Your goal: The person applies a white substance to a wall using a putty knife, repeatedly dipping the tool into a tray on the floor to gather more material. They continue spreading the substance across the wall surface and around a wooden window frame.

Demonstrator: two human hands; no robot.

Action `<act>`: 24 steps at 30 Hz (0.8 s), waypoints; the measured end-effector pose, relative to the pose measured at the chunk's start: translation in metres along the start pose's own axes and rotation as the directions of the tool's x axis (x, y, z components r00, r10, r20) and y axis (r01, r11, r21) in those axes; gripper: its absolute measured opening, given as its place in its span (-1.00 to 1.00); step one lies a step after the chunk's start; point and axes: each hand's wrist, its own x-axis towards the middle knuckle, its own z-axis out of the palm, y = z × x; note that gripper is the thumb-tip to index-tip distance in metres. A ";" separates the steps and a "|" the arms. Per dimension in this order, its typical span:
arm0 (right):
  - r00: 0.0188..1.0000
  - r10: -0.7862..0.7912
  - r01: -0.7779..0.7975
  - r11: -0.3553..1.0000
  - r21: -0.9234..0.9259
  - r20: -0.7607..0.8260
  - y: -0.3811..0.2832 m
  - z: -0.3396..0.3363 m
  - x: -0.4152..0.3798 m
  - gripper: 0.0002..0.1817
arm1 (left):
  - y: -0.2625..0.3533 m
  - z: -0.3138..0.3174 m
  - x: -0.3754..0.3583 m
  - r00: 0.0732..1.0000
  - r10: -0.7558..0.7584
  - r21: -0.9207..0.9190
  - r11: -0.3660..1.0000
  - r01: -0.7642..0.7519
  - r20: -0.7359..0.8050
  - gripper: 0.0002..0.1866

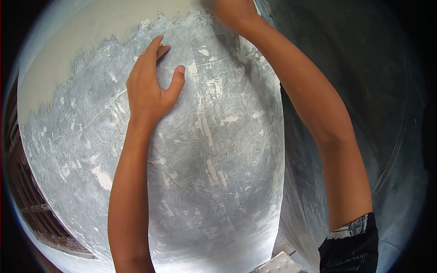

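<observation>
A large rounded form [214,150] fills the middle of the head view, its skin patchy grey with pale flecks and thin creases. Toward the upper left the grey ends in a ragged edge against a smooth beige area [59,59]. My left hand [152,84] rests on or just over the grey part, thumb and fingers apart, holding nothing. At the top edge, near the form's upper right, is my right hand [234,13]. It is cut off by the frame and its fingers are smeared, so anything in them is hidden.
A dark grey curved surface [387,91] stands close along the right side. Brown slatted pieces [43,214] show at the lower left. A pale flat piece [282,264] lies at the bottom, between the two large surfaces.
</observation>
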 end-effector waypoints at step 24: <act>0.276 0.409 -0.935 -0.095 0.342 0.870 -0.126 -0.189 -0.303 -0.72 | 0.106 -0.118 -0.176 0.834 -0.449 -0.405 0.731 0.549 0.320 -0.40</act>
